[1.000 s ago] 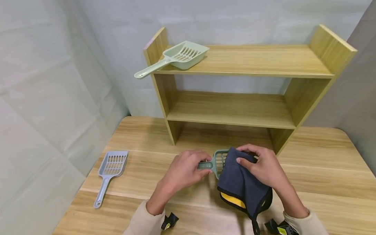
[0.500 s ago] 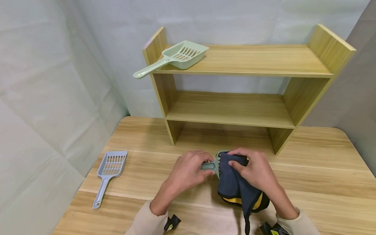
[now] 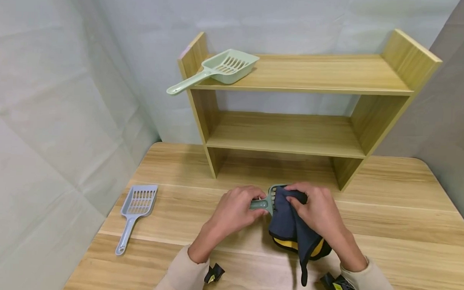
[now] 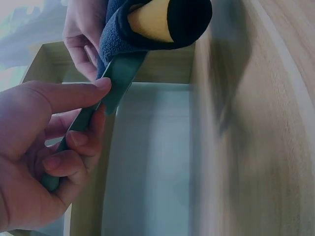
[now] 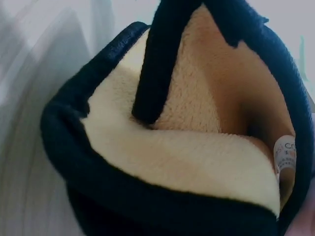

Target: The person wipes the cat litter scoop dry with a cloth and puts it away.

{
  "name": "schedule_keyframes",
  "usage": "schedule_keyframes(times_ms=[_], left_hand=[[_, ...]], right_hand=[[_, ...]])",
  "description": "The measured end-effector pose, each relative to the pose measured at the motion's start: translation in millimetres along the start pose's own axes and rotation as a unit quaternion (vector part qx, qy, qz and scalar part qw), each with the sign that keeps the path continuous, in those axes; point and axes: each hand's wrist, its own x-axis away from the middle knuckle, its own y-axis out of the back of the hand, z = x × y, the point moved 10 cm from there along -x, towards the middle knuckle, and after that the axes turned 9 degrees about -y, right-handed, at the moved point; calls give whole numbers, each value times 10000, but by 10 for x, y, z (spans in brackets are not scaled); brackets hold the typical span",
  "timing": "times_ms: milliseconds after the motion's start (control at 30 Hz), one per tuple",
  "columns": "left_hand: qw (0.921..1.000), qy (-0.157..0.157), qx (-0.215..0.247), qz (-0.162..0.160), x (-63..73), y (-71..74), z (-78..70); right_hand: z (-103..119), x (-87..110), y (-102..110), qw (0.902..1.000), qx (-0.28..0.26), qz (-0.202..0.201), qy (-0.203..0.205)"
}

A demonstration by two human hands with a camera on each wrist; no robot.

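Observation:
My left hand (image 3: 235, 209) grips the handle of a dark green slotted litter scoop (image 3: 259, 204), held up over the table. A dark blue towel (image 3: 284, 223) with a yellow underside and black edging covers most of the scoop's head. My right hand (image 3: 321, 212) pinches the towel against the scoop from the right. In the left wrist view, the thumb and fingers curl round the scoop handle (image 4: 83, 118), with the towel (image 4: 115, 42) wrapped above them. Close up in the right wrist view, the towel's folded yellow side (image 5: 192, 162) hides nearly all of that hand.
A blue-grey litter scoop (image 3: 139, 203) lies on the wooden table (image 3: 405, 236) at the left. Behind my hands stands a wooden shelf unit (image 3: 286, 132). On its top board sits a pale green scoop (image 3: 228, 67), its handle jutting past the left side.
My right hand has slid the towel left along the scoop, covering more of its head. The towel's hanging loop swung left with it. My left hand shifted slightly right, still gripping the handle.

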Motion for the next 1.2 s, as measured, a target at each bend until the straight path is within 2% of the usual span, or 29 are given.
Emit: schedule_keyframes(times_ms=[133,333,600,933,1200], left_hand=[[9999,81,118,32,-2,27,50],[9994,209,267,34,19,112,129],[9994,234,246,16,44,211,188],[9999,13,115,31,32,197,136],[9997,-90,153,142,8,92,70]], right_hand=[[-3,-6,77,9998,169,-128,70],[-39,-27,232,9994,151,-292,117],[-115,-49,318,9997,-69,-235,55],[-117,-39,188,9990,-407,184,-71],[-95,-10,26,9974,-541,468,-94]])
